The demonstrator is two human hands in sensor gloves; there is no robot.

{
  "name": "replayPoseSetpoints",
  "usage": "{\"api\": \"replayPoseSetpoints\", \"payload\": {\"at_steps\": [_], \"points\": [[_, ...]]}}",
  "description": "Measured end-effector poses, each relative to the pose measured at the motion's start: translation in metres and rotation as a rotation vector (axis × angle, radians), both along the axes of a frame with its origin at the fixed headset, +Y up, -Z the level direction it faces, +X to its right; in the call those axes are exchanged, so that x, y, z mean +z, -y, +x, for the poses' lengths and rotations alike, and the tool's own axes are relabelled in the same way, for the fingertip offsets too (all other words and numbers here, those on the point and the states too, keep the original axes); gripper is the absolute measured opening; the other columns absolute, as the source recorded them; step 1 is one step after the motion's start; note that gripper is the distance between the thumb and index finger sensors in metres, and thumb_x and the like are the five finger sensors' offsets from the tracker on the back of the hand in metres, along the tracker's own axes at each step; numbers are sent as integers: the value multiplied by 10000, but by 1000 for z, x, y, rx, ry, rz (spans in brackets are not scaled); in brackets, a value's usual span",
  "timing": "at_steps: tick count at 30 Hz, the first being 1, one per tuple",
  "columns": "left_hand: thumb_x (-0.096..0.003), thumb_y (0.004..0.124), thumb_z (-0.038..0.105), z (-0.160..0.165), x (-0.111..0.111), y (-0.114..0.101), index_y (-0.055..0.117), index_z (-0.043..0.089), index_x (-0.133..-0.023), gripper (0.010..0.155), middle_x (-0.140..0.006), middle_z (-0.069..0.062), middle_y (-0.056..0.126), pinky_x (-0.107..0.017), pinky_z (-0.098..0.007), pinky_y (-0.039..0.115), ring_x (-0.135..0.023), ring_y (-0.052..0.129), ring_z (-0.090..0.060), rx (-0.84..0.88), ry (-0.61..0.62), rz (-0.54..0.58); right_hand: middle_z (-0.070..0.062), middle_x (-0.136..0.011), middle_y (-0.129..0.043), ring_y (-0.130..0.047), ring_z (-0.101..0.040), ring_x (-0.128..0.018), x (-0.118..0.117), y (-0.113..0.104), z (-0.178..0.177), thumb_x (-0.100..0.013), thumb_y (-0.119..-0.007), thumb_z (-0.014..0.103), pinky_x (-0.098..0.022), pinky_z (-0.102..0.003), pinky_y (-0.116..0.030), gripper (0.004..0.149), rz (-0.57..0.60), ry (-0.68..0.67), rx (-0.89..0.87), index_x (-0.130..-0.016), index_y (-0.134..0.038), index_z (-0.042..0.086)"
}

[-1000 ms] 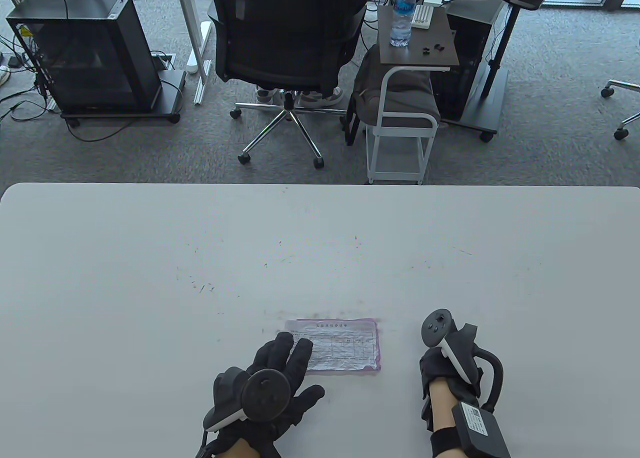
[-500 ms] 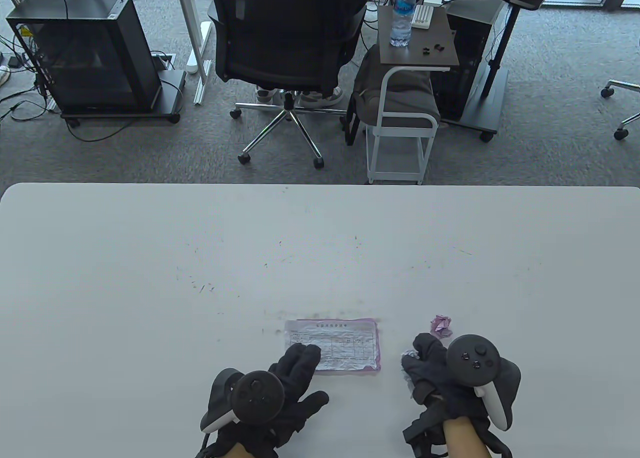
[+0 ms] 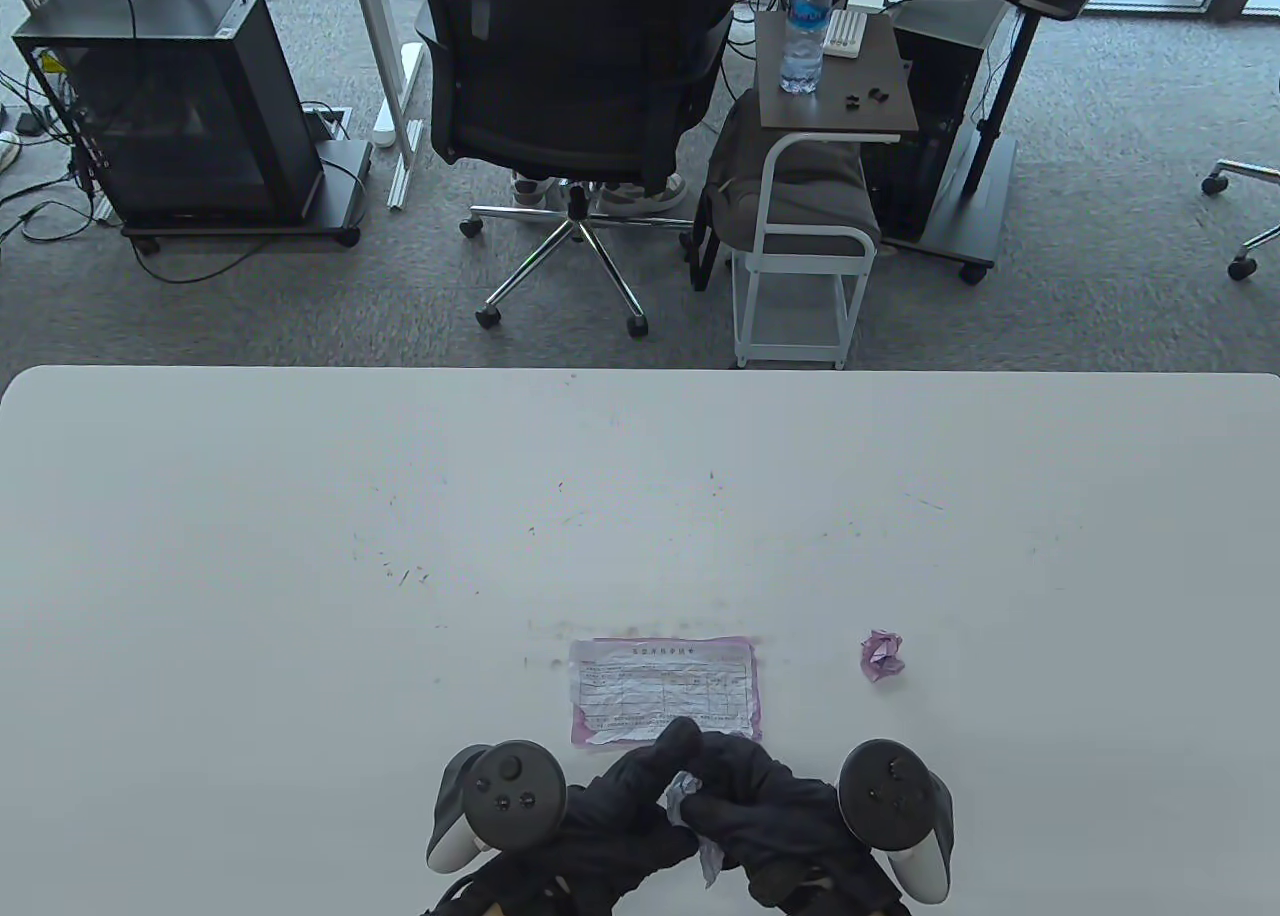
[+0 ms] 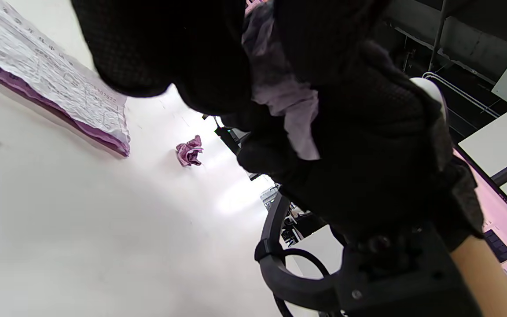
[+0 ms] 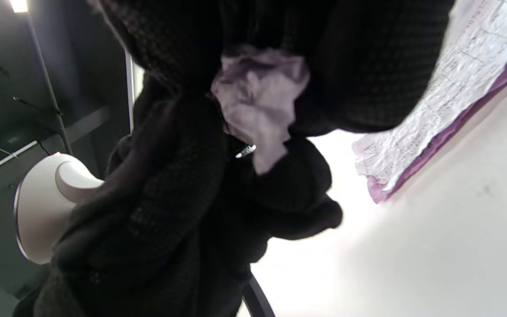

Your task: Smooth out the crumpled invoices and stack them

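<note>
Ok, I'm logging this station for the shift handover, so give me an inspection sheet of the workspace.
Surface: white table, faint scuffs.
Job's things: flattened invoice flat near the front edge; crumpled ball loose to its right; crumpled invoice between both hands.
Clutter: nothing seen.
Grippers: left hand and right hand both grip the crumpled invoice.
Cables: nothing seen on the table; floor cables by the black cabinet.
Surroundings: office chair, side table with water bottle.

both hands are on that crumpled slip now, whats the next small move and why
Probably pull the crumpled invoice open between the left hand and right hand. Both hands pinch it above the table near the front edge, and it is still bunched up. The flattened invoice lies just beyond them, ready to be stacked on, and another crumpled ball waits to its right.
</note>
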State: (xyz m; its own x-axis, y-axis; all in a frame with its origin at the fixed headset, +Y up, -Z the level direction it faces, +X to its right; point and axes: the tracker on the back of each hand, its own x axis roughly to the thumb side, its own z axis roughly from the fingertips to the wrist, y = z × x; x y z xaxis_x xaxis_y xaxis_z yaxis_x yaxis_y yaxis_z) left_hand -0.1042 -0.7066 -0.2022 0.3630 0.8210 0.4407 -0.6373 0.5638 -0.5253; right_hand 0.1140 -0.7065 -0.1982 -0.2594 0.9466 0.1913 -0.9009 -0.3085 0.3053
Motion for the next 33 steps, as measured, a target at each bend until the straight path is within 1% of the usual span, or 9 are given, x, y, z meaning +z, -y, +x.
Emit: {"api": "replayPoseSetpoints", "payload": {"at_steps": [3,7,10,14,17,22,27,30,33], "points": [[-536,830,262,-2,1,-4,474,235,-1108,674,-1017,-220,576,-492,-425,869,-635,977,-235,20,-62,64,-229,-733,-888,-1003,-330,-496,0,1,4,-558,-713,354,-286,-340,-949,415,37,36,-46,-853,-698,62],[-527,845,290,-9,1,-8,561,149,-1075,633,-946,-189,663,-469,-427,878,-546,989,-176,31,-163,132,-330,-834,-801,-938,-431,-600,1,3,1,-524,-746,472,-378,-410,-918,631,23,-87,-183,-927,-636,-1],[-513,858,327,-16,1,-10,648,103,-1010,584,-807,-144,798,-407,-409,908,-430,1015,-128,61,-244,162,-331,-932,-678,-866,-417,-705,4,-4,-7,-469,-875,374,-473,-394,-885,727,122,-168,-71,-995,-516,23],[-538,817,302,-21,0,-9,651,87,-1006,541,-801,-151,816,-417,-427,911,-458,1035,-161,115,-238,95,-279,-883,-763,-940,-330,-645,9,-14,-14,-466,-878,202,-431,-324,-931,603,310,-43,119,-965,-572,53],[-559,773,270,-25,-2,-8,607,95,-1027,527,-845,-157,783,-459,-451,893,-525,1026,-190,147,-252,68,-256,-828,-833,-980,-309,-573,8,-15,-9,-474,-853,151,-369,-314,-947,509,328,28,112,-930,-643,67],[-576,725,197,-25,-4,-6,518,158,-1078,545,-938,-157,690,-541,-503,833,-661,970,-256,181,-235,41,-218,-739,-891,-992,-259,-463,7,-16,2,-479,-852,190,-257,-307,-917,471,316,75,140,-901,-681,71],[-571,732,180,-23,-3,-10,545,230,-1087,551,-943,-169,676,-544,-522,816,-640,958,-257,89,-213,118,-212,-758,-872,-976,-276,-488,7,-19,6,-483,-843,184,-278,-328,-906,488,333,90,137,-920,-656,75],[-571,750,220,-21,-2,-10,624,157,-1062,511,-881,-182,735,-518,-508,835,-588,979,-236,73,-212,115,-204,-769,-863,-973,-301,-518,6,-19,10,-485,-834,192,-302,-346,-914,503,324,104,156,-935,-640,75],[-563,784,304,-22,-3,-8,700,45,-989,506,-741,-144,852,-446,-486,881,-441,1026,-192,78,-239,97,-274,-923,-724,-890,-431,-676,3,-13,12,-528,-798,368,-420,-452,-871,653,262,12,96,-1020,-492,65]]}}
